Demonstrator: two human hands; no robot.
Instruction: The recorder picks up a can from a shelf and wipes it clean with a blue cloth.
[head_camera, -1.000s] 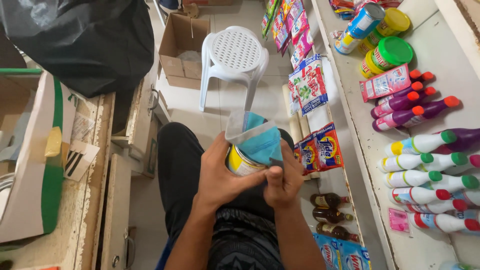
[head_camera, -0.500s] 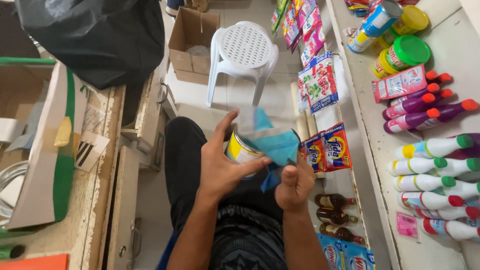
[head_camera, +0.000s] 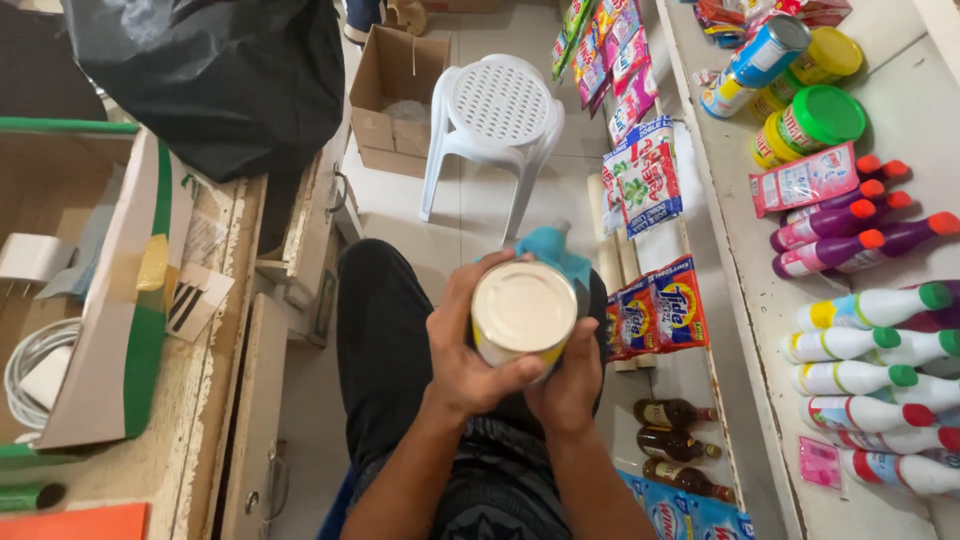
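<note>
Currently, both hands are gripping a round tin (head_camera: 523, 312) with a pale flat end facing the camera and a yellow side wall. The left hand (head_camera: 470, 345) is curling around the tin's left side, fingers bent closed against the wall and thumb lying along the lower rim. The right hand (head_camera: 572, 380) is cupping the tin from below and from the right, fingers closed around it; how far they are wrapping behind it cannot be told. A teal cloth (head_camera: 552, 252) is showing just behind the tin's upper edge, touching it. Both forearms are rising from the bottom of the view and converging at the tin, which is being held above the lap of the seated person, in front of the white plastic stool (head_camera: 497, 115) standing on the floor. To the right, a shelf (head_camera: 920, 120) is carrying purple and white bottles (head_camera: 850, 235). To the left, a worn wooden surface (head_camera: 200, 400) is carrying an open cardboard box (head_camera: 110, 300).
</note>
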